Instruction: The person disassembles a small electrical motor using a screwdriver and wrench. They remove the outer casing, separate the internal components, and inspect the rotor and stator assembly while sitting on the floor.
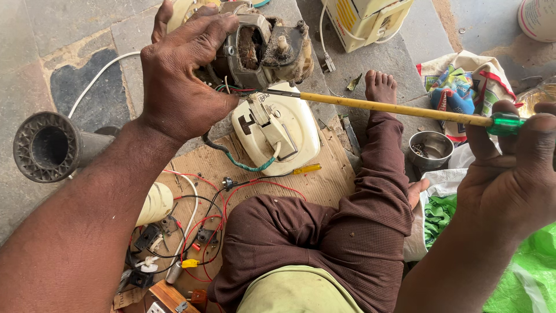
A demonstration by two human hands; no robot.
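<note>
Grey ribbed tube [49,146] lying at left on stone floor [69,35]. Flattened cardboard [324,179] underneath, strewn with red and black wires [202,223], small yellow-handled tool [306,168]. Steel bowl [430,148] right of bare foot [380,86], brown trouser leg [347,226] folded across. Green plastic bag [530,278] at right edge. Yellow-white appliance [365,17] at top.

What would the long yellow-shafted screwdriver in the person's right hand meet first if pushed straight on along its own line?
From the right hand, the yellow-shafted screwdriver points left; its tip already sits at the dusty grey electric motor held by the left hand, just above the cream plastic housing. Depth is uncertain.
</note>
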